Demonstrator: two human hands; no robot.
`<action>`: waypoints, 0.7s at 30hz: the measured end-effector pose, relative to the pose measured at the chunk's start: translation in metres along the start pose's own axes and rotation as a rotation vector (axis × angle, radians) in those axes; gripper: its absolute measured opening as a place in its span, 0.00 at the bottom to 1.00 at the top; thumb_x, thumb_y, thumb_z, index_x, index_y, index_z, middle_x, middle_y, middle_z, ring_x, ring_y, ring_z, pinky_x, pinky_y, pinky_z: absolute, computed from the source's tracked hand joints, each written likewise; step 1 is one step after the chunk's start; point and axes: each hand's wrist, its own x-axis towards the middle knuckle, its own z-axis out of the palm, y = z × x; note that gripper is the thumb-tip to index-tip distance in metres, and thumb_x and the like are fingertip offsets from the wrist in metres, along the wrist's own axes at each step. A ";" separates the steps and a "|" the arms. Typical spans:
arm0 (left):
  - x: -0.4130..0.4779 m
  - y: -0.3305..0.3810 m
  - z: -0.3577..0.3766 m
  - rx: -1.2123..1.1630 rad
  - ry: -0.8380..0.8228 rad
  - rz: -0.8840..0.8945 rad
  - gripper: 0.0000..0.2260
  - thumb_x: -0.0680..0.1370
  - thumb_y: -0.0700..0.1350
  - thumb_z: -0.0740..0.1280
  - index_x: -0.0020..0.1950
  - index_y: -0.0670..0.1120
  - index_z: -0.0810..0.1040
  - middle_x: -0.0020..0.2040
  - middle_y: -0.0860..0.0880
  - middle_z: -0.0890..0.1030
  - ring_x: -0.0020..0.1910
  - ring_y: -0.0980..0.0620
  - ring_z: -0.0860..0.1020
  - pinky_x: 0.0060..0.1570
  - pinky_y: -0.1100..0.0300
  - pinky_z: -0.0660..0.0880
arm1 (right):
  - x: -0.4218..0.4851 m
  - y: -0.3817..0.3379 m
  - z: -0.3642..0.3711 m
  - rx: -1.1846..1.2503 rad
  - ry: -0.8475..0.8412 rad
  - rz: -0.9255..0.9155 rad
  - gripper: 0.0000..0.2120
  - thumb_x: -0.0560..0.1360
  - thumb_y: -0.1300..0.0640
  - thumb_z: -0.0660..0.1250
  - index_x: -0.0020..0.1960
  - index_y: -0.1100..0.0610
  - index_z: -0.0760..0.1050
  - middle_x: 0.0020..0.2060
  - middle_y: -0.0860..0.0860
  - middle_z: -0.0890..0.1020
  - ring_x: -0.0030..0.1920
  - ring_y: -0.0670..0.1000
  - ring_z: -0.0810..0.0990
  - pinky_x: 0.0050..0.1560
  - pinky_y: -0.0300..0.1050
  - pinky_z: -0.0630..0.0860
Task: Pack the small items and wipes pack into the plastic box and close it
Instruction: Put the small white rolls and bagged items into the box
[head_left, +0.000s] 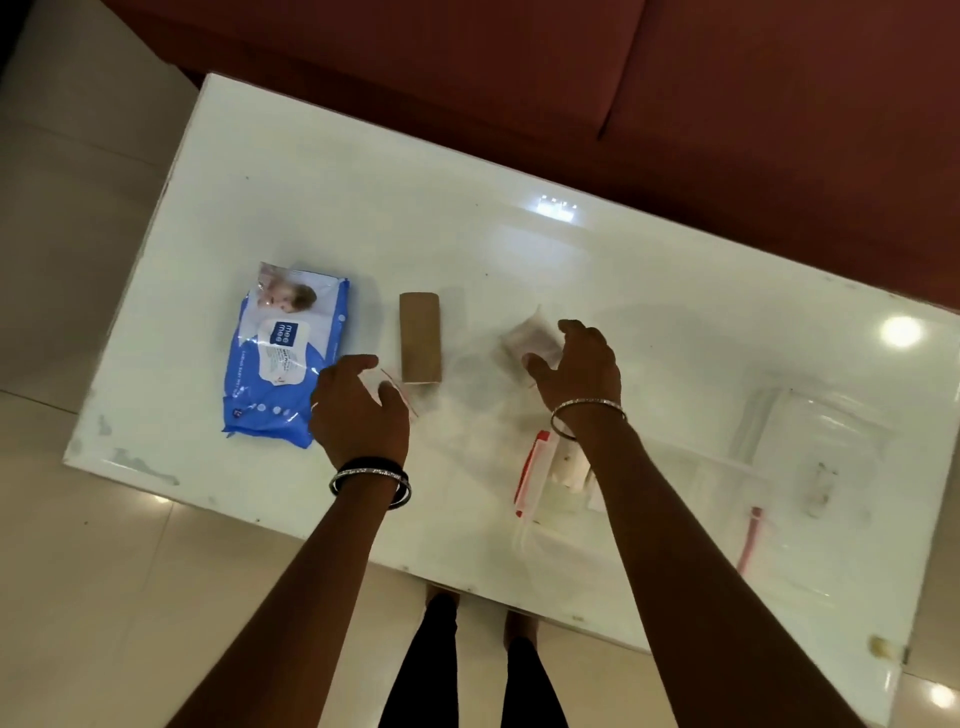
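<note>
A blue and white wipes pack (285, 358) lies flat at the left of the white table (363, 208). To its right lies a brown cardboard tube (420, 338). My left hand (358, 410) hovers with fingers apart over a small clear bag with a red strip (402, 395), just in front of the tube. My right hand (576, 369) has thumb and fingers spread around the edge of a small clear pouch with brownish contents (527, 335); the blur hides whether it grips. The clear plastic box (815, 447) stands at the right.
A red-edged zip bag with white items (545, 467) lies under my right wrist near the front edge. A clear lid or bag with a pink strip (748, 545) lies in front of the box. A dark red sofa (675, 78) borders the table's far side.
</note>
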 end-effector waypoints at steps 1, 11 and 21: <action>0.005 -0.009 -0.002 0.045 -0.067 -0.030 0.15 0.73 0.44 0.69 0.60 0.49 0.76 0.58 0.45 0.78 0.59 0.43 0.76 0.57 0.47 0.72 | 0.004 -0.003 0.003 -0.024 -0.034 0.019 0.29 0.74 0.49 0.69 0.71 0.59 0.67 0.65 0.58 0.74 0.67 0.60 0.71 0.65 0.50 0.68; 0.013 -0.062 -0.009 0.184 -0.311 0.124 0.24 0.70 0.49 0.75 0.64 0.44 0.75 0.58 0.44 0.80 0.60 0.42 0.75 0.57 0.46 0.75 | 0.013 -0.015 0.019 -0.248 0.046 0.081 0.21 0.70 0.51 0.73 0.58 0.59 0.74 0.54 0.57 0.79 0.59 0.60 0.76 0.53 0.51 0.75; -0.006 -0.025 -0.036 -0.289 -0.435 -0.048 0.22 0.64 0.47 0.80 0.53 0.47 0.76 0.48 0.52 0.80 0.47 0.51 0.80 0.43 0.63 0.76 | -0.030 -0.024 -0.017 0.339 0.350 0.030 0.23 0.61 0.48 0.80 0.47 0.59 0.74 0.37 0.48 0.79 0.39 0.49 0.78 0.38 0.30 0.71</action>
